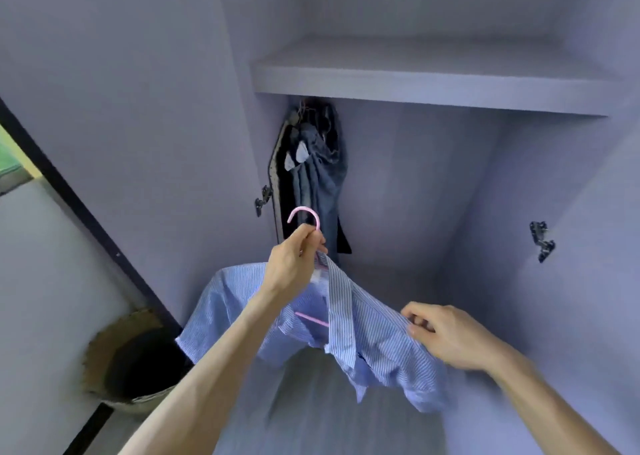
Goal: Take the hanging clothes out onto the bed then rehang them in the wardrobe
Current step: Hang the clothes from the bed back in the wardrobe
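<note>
A blue-and-white striped shirt (pixel 374 343) hangs on a pink hanger (pixel 304 213) in front of the open wardrobe. My left hand (pixel 294 264) grips the hanger's neck just below the hook, holding it up. My right hand (pixel 446 333) pinches the shirt's right shoulder fabric. Inside the wardrobe, dark clothes and blue jeans (pixel 317 174) hang bunched at the far left under the shelf (pixel 433 80). The rail itself is hidden behind the shelf.
The wardrobe's left door (pixel 138 125) stands open, with hinges (pixel 262 200) on the left wall and another hinge (pixel 541 241) on the right. A round woven basket (pixel 135 361) sits on the floor at lower left. The wardrobe interior right of the hanging clothes holds nothing.
</note>
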`<state>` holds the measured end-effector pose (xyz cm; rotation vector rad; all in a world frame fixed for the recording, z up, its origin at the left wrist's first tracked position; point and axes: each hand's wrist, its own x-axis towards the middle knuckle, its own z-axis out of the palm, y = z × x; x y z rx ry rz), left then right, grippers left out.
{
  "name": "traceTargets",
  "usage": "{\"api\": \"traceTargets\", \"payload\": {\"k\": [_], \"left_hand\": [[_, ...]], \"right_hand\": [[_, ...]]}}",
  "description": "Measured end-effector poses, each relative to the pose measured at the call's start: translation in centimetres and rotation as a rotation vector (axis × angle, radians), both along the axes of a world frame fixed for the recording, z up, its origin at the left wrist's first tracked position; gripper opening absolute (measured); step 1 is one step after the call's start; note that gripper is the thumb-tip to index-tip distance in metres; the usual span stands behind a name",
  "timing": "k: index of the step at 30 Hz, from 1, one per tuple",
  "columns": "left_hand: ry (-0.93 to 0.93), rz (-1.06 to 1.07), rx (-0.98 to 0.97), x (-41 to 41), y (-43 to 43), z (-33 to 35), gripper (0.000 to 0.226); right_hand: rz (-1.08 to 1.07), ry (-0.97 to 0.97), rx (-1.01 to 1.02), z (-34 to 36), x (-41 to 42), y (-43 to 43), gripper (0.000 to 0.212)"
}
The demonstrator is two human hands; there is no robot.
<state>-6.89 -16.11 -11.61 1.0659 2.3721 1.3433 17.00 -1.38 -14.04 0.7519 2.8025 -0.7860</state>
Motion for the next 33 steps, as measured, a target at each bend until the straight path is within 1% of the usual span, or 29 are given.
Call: {"api": "traceTargets", "payload": {"k": [2,4,6,9,12,13,16,19,21,24,27,30,31,33], "left_hand": [[0.001,-0.041,-0.021,0.2,2.1,-0.4,0.026],[0.016,-0.073,-0.060,0.2,3.9,-0.8,0.027],[0.031,-0.142,-0.171,-0.1,5.2,-1.5,0.029],[0.083,-0.288,-0.374,-0.6,6.0,-2.4,0.042],[0.136,-0.324,-0.477,-1.4,5.8,-2.1,0.056],[0.167,-0.318,-0.494,-2.1,5.7,-1.8,0.058],[0.344,-0.291,-0.550,-4.5,5.2,-0.7,0.060],[0.497,-0.212,-0.627,-7.1,4.4,0.9,0.060],[0.640,-0.135,-0.671,-9.3,4.0,2.4,0.061],[0.912,0.034,-0.694,-13.2,3.8,4.7,0.061],[1.096,0.193,-0.695,-17.1,3.6,6.6,0.066],[1.148,0.359,-0.662,-20.6,2.5,7.8,0.071],[1.151,0.391,-0.669,-21.5,1.9,7.8,0.072],[1.214,0.384,-0.716,-22.9,0.9,7.3,0.077]], "right_hand": [[-0.066,0.005,-0.034,-0.9,0.7,-0.5,0.015],[-0.125,0.016,-0.086,-1.8,0.9,-1.0,0.012],[-0.197,0.055,-0.183,-2.7,1.1,-1.5,0.010],[-0.294,0.115,-0.316,-4.0,1.3,-2.2,0.012],[-0.360,0.178,-0.378,-4.6,0.5,-2.8,0.013],[-0.378,0.205,-0.378,-4.6,-0.1,-2.9,0.013],[-0.430,0.276,-0.356,-4.4,-2.4,-2.7,0.015],[-0.518,0.355,-0.428,-4.6,-5.0,-1.9,0.017],[-0.580,0.397,-0.458,-4.5,-7.0,-0.8,0.018],[-0.642,0.454,-0.435,-3.7,-10.4,1.5,0.022],[-0.660,0.496,-0.399,-2.3,-14.2,4.6,0.020],[-0.652,0.533,-0.376,-0.8,-18.2,8.0,0.020],[-0.640,0.544,-0.369,-0.3,-19.5,9.1,0.020],[-0.609,0.573,-0.363,0.5,-21.9,11.3,0.018]]}}
